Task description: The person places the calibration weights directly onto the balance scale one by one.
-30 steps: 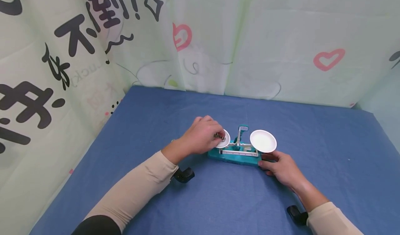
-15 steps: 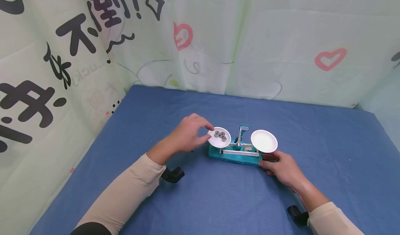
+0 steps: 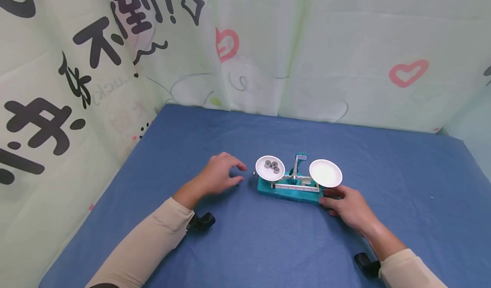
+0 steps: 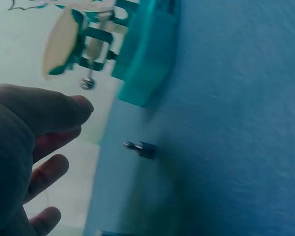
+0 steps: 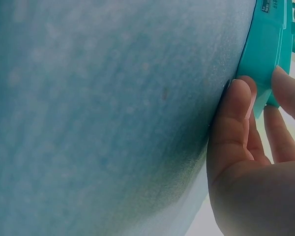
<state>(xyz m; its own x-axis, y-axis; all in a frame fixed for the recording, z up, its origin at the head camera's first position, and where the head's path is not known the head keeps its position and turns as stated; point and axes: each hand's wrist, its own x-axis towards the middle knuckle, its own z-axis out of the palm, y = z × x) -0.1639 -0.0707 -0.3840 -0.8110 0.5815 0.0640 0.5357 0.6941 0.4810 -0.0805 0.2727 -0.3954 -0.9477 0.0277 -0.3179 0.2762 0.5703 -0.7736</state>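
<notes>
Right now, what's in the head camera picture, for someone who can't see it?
A teal balance scale stands on blue cloth, three metal weights in its left pan, none in its right pan. A person's right grip holds the scale; the left grip, open, is apart.

Teal balance base, white pans, silvery weights, blue tablecloth, pale curtain (pink hearts, black lettering)
</notes>
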